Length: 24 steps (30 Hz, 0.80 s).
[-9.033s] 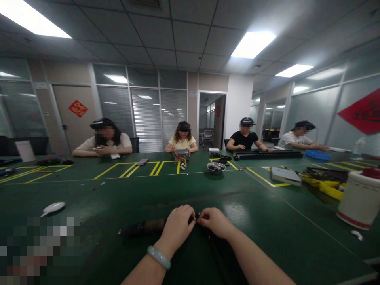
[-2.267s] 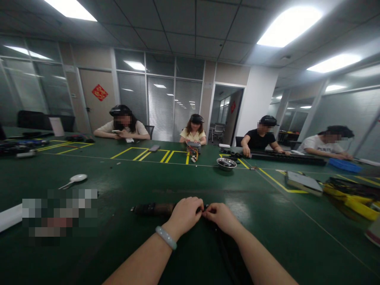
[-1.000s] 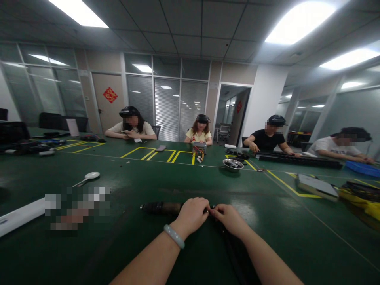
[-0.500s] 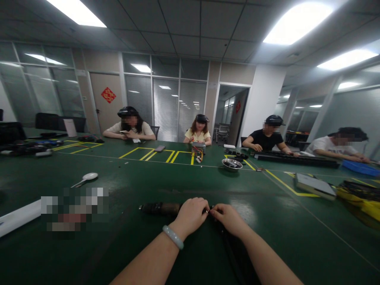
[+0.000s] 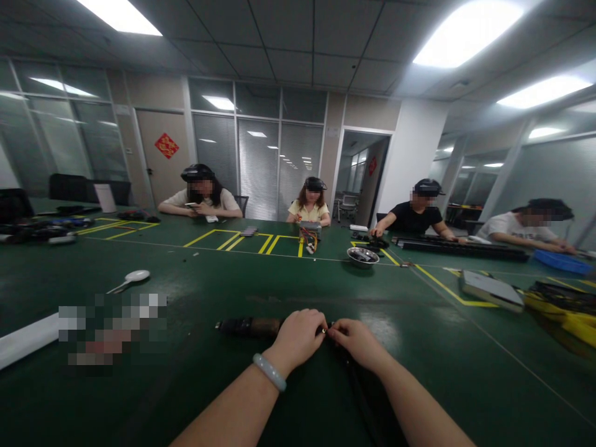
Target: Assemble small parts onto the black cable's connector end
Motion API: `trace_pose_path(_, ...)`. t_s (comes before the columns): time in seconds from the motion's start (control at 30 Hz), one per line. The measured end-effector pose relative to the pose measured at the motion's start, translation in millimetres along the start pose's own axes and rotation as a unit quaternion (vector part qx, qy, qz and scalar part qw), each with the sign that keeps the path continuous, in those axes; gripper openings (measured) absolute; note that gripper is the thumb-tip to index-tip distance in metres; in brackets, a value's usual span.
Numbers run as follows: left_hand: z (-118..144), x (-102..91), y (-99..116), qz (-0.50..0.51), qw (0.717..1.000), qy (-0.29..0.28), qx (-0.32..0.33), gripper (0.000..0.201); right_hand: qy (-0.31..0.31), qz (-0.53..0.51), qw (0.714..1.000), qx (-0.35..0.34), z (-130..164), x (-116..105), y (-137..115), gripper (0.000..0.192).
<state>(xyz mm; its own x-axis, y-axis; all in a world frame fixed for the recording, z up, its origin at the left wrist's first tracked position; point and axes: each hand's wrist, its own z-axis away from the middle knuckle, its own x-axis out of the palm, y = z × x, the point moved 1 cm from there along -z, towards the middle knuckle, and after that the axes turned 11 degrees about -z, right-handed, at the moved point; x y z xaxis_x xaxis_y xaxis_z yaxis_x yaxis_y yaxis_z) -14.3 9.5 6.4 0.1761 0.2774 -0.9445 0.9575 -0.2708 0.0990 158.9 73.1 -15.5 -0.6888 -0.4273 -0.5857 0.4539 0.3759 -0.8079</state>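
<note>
Pinching a small metal fitting [image 5: 325, 331] between both hands, left hand [image 5: 298, 336] and right hand [image 5: 356, 342] meet fingertip to fingertip over the dark cable [image 5: 249, 326] on the green worktop [image 5: 195, 379]; each grip looks closed.

Large green-topped worktable [image 5: 195, 372] with yellow tape lines [image 5: 218, 239]; far wall of glass partitions with grey blinds [image 5: 258, 167], open doorway [image 5: 358, 180] right of them, bright ceiling light panels [image 5: 465, 31] overhead.

Glass-partitioned office, shared green worktable [image 5: 195, 372]
</note>
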Motion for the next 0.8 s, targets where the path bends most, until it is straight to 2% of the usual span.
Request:
trace_pose_path(0.23, 0.5, -4.7, 2.2, 0.008, 1.000, -0.023, -0.005, 0.010, 0.001, 0.008, 1.000, 0.003, 1.4, -0.7, -3.9, 0.026)
trace_pose_path(0.8, -0.3, -0.2, -0.2, 0.022, 0.999, -0.022, -0.007, 0.008, -0.004, -0.009, 1.000, 0.003, 0.2, 0.9, 0.1, 0.021)
